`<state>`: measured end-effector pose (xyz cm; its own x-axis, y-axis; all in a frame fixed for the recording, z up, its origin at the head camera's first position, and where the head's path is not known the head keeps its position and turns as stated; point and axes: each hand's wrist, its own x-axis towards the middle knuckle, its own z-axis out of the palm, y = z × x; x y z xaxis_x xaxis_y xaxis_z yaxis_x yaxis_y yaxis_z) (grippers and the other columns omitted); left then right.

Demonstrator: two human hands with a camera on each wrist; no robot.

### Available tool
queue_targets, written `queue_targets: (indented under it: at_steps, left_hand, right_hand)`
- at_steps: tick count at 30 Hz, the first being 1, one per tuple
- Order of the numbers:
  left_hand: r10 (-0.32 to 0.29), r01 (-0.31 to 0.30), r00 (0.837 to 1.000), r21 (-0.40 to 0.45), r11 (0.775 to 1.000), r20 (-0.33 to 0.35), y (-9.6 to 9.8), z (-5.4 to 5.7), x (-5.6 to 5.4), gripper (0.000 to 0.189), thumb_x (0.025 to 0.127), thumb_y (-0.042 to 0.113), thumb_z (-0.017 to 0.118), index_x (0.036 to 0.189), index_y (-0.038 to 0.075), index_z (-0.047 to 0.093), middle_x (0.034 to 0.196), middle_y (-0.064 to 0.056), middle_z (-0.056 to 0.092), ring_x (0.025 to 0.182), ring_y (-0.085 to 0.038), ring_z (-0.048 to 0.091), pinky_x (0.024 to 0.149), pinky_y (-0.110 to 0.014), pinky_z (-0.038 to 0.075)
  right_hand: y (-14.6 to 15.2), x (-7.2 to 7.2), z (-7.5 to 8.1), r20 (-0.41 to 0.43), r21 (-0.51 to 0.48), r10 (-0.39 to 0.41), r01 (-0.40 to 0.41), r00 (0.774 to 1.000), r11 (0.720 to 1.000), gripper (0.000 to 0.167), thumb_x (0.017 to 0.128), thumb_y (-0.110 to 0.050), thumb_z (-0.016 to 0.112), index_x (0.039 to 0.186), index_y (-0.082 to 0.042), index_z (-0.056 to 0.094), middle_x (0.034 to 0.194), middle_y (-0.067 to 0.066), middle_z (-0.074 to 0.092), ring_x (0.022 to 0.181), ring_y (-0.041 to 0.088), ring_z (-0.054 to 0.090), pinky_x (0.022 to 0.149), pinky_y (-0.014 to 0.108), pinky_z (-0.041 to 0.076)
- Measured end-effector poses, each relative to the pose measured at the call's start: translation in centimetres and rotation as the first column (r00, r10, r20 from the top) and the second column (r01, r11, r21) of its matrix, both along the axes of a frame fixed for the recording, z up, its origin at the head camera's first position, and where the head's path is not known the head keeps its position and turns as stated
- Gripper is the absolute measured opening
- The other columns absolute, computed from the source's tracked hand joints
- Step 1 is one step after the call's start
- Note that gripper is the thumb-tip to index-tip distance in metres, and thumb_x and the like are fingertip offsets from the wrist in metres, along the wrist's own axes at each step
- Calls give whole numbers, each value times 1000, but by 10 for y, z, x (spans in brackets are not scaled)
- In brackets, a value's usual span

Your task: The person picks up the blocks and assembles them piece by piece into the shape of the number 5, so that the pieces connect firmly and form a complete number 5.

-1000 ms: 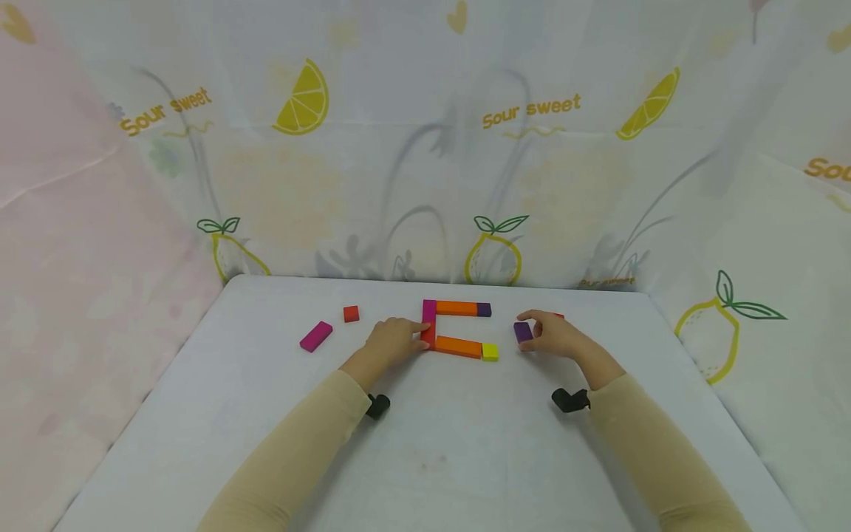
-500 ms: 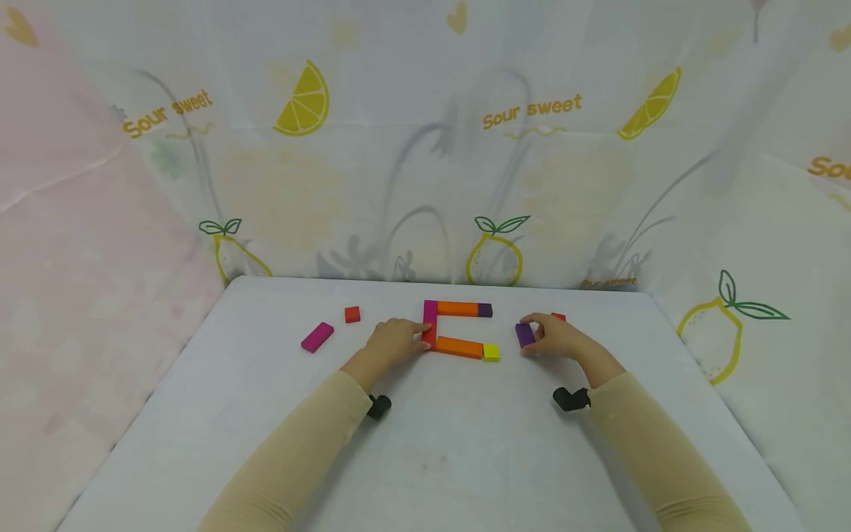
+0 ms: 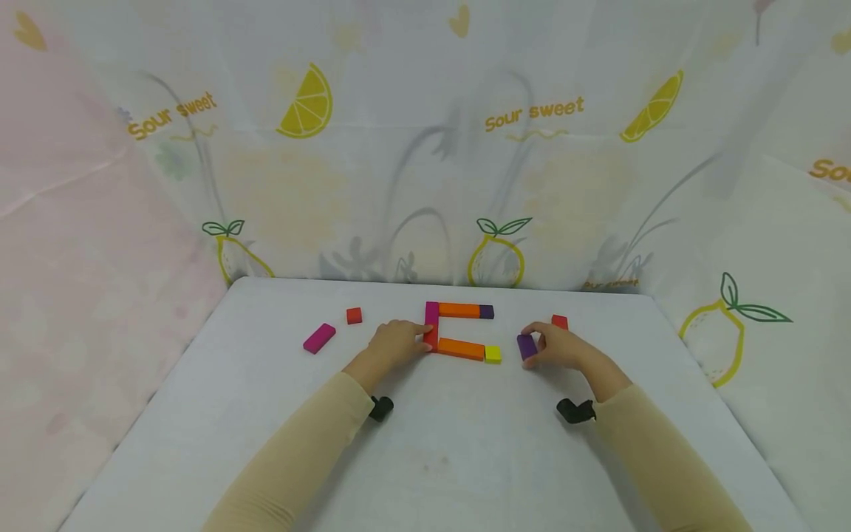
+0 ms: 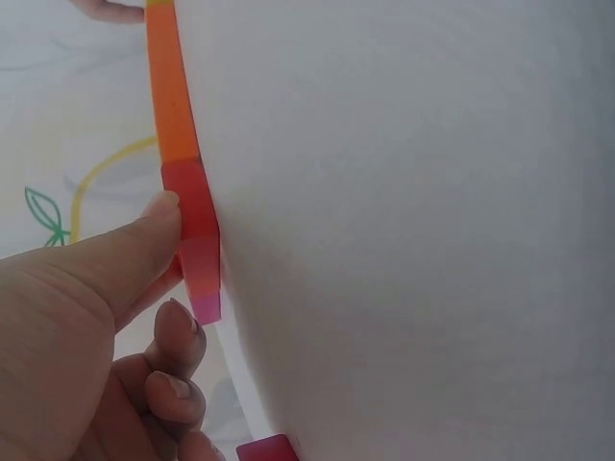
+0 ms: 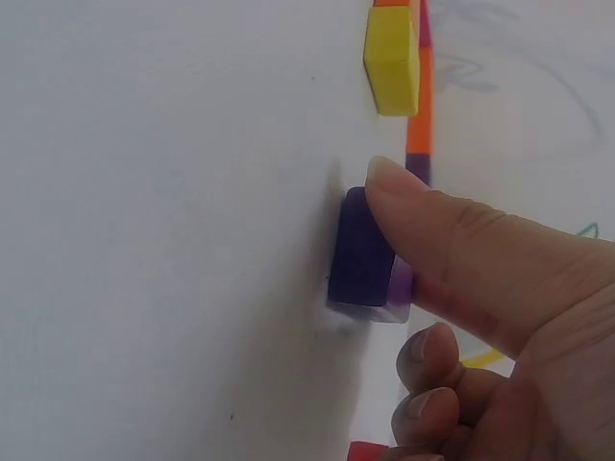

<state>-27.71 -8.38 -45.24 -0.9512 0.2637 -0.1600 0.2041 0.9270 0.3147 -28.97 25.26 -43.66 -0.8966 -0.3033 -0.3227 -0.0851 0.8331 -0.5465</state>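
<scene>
In the head view, my left hand (image 3: 395, 343) has thumb and index finger at the left side of a red block (image 4: 192, 197). That block lines up with a magenta block (image 3: 432, 312) behind it. From this column an orange block (image 3: 460, 310) runs right to a small purple cube (image 3: 487, 312). Another orange block (image 3: 462, 349), nearer, ends at a yellow cube (image 5: 392, 67). To the right of these, my right hand (image 3: 561, 347) pinches a purple block (image 5: 363, 248) between thumb and index finger, close over the table. Its other fingers are curled.
A loose magenta block (image 3: 320, 338) and a red cube (image 3: 354, 316) lie on the left of the white table (image 3: 425, 443). Just behind the right hand sits another red block (image 3: 560, 321), partly hidden. A lemon-print cloth (image 3: 425, 185) hangs behind the table.
My right hand has drawn the purple block a little toward the body, uncovering more of the red block behind. The left hand stays at the red block.
</scene>
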Motion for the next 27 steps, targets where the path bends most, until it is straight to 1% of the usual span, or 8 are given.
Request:
queue_targets:
  at_steps: [1,6,14,20,25,27]
  left_hand:
    - [0,0,1000,1,1000,-3,0,0,0,52,95,40,67,145,31,54,141,-6,59,128,-32,53,108,-52,37]
    - [0,0,1000,-3,1000,-13,0,-1,-1,52,95,40,67,145,31,54,141,-5,59,128,-31,52,108,-51,38]
    - [6,-6,1000,-8,1000,2,0,0,0,53,95,40,67,146,32,53,141,-6,59,129,-32,52,108,-52,37]
    - [12,-12,1000,-9,1000,16,1,1,1,53,96,40,67,146,32,53,142,-7,58,128,-32,52,108,-51,38]
    - [9,-9,1000,3,1000,11,1,2,2,53,95,39,68,145,30,54,141,-7,59,128,-32,53,108,-51,38]
    - [9,-9,1000,7,1000,9,0,3,2,53,95,39,68,145,30,54,141,-7,59,128,-32,52,108,-52,38]
  right_hand:
    - [0,2,1,-7,-3,13,-13,1000,1000,65,82,-26,85,136,-7,55,91,9,53,83,24,51,69,34,44]
    - [-4,11,2,-21,-14,24,-25,999,1000,62,81,-23,85,133,-7,56,87,8,52,79,22,50,68,34,42]
    - [-8,23,0,-7,6,30,-30,1000,1000,63,79,-26,87,131,-10,57,88,7,52,81,21,51,68,34,43]
    - [-10,30,1,-22,30,52,-51,998,998,62,78,-29,87,130,-12,59,87,6,52,79,21,50,67,33,43]
    - [-13,35,1,-29,31,68,-67,997,997,60,77,-29,88,128,-13,60,84,5,51,77,20,49,66,33,41]
    - [-14,37,0,-30,37,71,-70,997,997,60,76,-29,88,127,-15,60,85,5,52,79,19,50,67,33,41]
